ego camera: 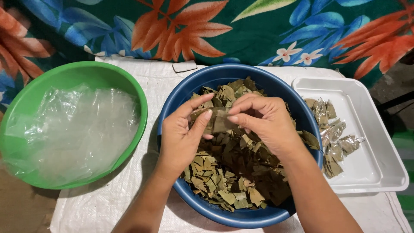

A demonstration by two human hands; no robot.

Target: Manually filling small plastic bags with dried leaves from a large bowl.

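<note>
both hands meet over the middle of a blue bowl (181, 92), fingertips pinched together on one small clear packet (220, 121) stuffed with dried leaves. the left hand (185, 133) grips the packet's near edge between thumb and forefinger, the other fingers curled loosely underneath. the right hand (263, 121) closes on the far edge from above, fingers bent narrow and tight, as if to keep the thin plastic flat and its mouth steady. the packet hangs just above the loose leaves (233, 177), so anything that slips out would likely drop back into the heap.

the bowl is filled with those broken, brown-green dried leaves, piled thickest toward the near rim. to the left, just beside it, a green bowl (86, 71) holds a soft crumpled mass of clear plastic bags (73, 133), close to the left hand. to the right, touching the blue bowl's rim, a white tray (371, 172) carries a few filled packets (334, 138) lying in a loose row. everything rests on a white woven sack (142, 185) spread over a bright flowered cloth (258, 30).
</note>
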